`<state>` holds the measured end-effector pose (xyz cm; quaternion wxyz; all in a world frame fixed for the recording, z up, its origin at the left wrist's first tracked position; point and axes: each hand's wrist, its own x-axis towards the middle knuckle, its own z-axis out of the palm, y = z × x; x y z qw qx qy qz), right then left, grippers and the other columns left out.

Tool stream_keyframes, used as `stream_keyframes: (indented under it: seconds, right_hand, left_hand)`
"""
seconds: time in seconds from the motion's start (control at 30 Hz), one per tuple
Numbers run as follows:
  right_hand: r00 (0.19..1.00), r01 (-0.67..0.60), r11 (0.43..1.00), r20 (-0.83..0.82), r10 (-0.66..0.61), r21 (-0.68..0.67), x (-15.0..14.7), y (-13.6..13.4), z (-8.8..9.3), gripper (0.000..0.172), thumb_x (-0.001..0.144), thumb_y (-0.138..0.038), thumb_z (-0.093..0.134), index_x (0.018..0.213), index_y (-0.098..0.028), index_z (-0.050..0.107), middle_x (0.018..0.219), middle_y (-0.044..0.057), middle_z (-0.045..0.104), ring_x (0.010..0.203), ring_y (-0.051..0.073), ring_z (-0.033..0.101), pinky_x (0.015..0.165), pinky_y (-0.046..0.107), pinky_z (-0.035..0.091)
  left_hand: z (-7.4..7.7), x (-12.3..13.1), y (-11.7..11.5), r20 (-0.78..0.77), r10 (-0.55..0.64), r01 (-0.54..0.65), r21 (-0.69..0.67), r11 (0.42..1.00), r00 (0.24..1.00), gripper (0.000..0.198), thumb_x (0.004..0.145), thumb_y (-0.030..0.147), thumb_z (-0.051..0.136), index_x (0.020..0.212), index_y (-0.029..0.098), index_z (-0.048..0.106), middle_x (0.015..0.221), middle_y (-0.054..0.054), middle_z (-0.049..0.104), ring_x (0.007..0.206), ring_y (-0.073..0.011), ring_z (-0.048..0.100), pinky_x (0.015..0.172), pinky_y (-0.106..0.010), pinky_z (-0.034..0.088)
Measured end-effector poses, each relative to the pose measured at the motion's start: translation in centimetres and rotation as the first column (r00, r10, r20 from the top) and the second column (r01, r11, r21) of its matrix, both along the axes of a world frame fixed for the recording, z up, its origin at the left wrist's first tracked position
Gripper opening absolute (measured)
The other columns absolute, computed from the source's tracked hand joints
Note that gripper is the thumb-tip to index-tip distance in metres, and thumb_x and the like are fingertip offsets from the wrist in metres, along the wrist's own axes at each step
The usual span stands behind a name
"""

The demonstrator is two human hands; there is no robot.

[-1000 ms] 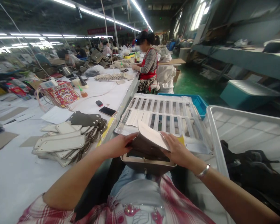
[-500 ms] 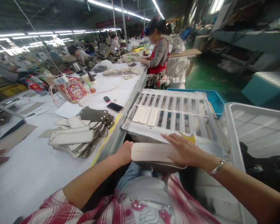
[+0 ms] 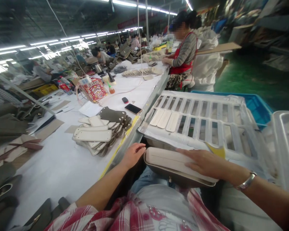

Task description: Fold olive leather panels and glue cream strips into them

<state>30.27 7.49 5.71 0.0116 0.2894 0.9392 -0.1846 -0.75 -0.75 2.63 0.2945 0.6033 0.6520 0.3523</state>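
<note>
Across my lap rests a dark grey-brown bag body, its long side toward me. A pale round-cornered panel with a line along its middle lies on top of it, within the bag's edge. My right hand lies flat over the panel's right part, fingers stretched out, covering some of it. At the bag's left end is my left hand, its fingers loosely bent and partly apart beside the corner. Whether its fingertips touch the bag I cannot tell.
A white slotted rack ahead carries three pale strips. On the table to my left lie a pile of pale and dark panels, a phone and a patterned bag. A co-worker sits farther along; a clear bin stands right.
My view has swung left. The pale panel now sits lower within the bag's edge. My left hand has loosened at the bag's left end; my right hand still lies on the panel.
</note>
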Motion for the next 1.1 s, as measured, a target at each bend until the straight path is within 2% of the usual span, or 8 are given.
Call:
stream_keyframes:
  seconds: [0.33,0.6,0.77,0.83,0.9,0.97,1.03,1.1]
  right_hand:
    - [0.988,0.036,0.997,0.149,-0.047,0.076,-0.9,-2.3,-0.7,0.054,0.087,-0.027,0.039,0.139,-0.015,0.031,0.107,0.015,0.064,0.089,0.028,0.063,0.076,0.044,0.050]
    - [0.979,0.023,0.988,0.203,0.008,-0.151,-1.5,-2.2,1.3,0.059,0.084,-0.024,0.040,0.140,-0.013,0.028,0.131,0.014,0.049,0.106,0.026,0.057,0.091,0.041,0.046]
    - [0.957,0.078,0.986,0.287,-0.033,-0.146,-2.5,-2.2,1.6,0.061,0.081,-0.018,0.040,0.140,-0.008,0.027,0.141,0.016,0.036,0.115,0.029,0.051,0.095,0.043,0.043]
    - [0.957,0.075,0.988,0.288,-0.034,-0.132,-3.0,-2.1,1.5,0.064,0.079,-0.017,0.042,0.140,-0.006,0.027,0.140,0.018,0.036,0.116,0.031,0.049,0.094,0.044,0.043]
    - [0.962,0.081,0.987,0.270,-0.041,-0.139,-3.3,-1.9,1.4,0.065,0.079,-0.018,0.044,0.140,-0.006,0.027,0.139,0.019,0.038,0.112,0.032,0.053,0.091,0.046,0.045]
    - [0.968,0.124,0.976,0.238,-0.080,-0.177,-2.9,-1.6,1.4,0.065,0.080,-0.020,0.044,0.141,-0.007,0.025,0.137,0.020,0.041,0.108,0.032,0.055,0.089,0.046,0.045]
    - [0.979,0.173,0.944,0.156,-0.133,-0.281,-1.8,-1.1,1.5,0.069,0.081,-0.025,0.047,0.143,-0.011,0.021,0.134,0.018,0.045,0.111,0.030,0.053,0.094,0.044,0.042]
    - [0.967,0.242,0.882,0.028,-0.253,-0.405,0.2,-0.6,1.4,0.070,0.080,-0.028,0.050,0.142,-0.015,0.020,0.133,0.014,0.047,0.118,0.026,0.048,0.100,0.041,0.037]
  left_hand:
    - [-2.7,1.0,1.2,-0.064,-0.032,0.023,-0.140,0.990,0.997,0.046,0.072,0.035,0.063,0.113,0.016,0.056,0.088,-0.002,0.053,0.070,-0.0125,0.051,0.071,-0.027,0.046]
    - [-3.0,0.1,3.0,-0.070,-0.225,0.200,-0.258,0.945,0.972,0.055,0.071,0.026,0.059,0.124,0.018,0.046,0.092,-0.002,0.054,0.070,-0.0127,0.051,0.071,-0.027,0.046]
    - [-0.7,2.1,2.4,-0.466,-0.214,0.216,-0.050,0.975,0.858,0.054,0.076,0.021,0.056,0.127,0.016,0.042,0.113,-0.010,0.050,0.100,-0.0239,0.049,0.087,-0.039,0.041]
    - [0.0,4.2,2.2,-0.582,-0.316,0.423,0.055,0.904,0.749,0.042,0.082,0.017,0.047,0.125,0.018,0.045,0.119,-0.010,0.050,0.107,-0.0245,0.045,0.092,-0.039,0.037]
    - [0.3,6.5,2.2,-0.607,-0.542,0.705,0.043,0.708,0.581,0.033,0.088,0.022,0.042,0.120,0.017,0.049,0.114,-0.009,0.054,0.102,-0.0219,0.048,0.090,-0.035,0.039]
    - [0.2,8.3,2.3,-0.594,-0.693,0.858,-0.010,0.513,0.408,0.042,0.087,0.041,0.044,0.120,0.015,0.050,0.106,-0.009,0.058,0.092,-0.0221,0.051,0.083,-0.034,0.042]
    - [-0.1,9.3,2.5,-0.583,-0.734,0.886,-0.050,0.461,0.349,0.067,0.080,0.060,0.047,0.128,0.013,0.043,0.105,-0.010,0.058,0.089,-0.0240,0.051,0.080,-0.035,0.044]
    - [-0.5,9.5,2.6,-0.582,-0.733,0.876,-0.072,0.477,0.352,0.082,0.076,0.066,0.047,0.136,0.013,0.032,0.111,-0.010,0.057,0.091,-0.0252,0.051,0.081,-0.037,0.043]
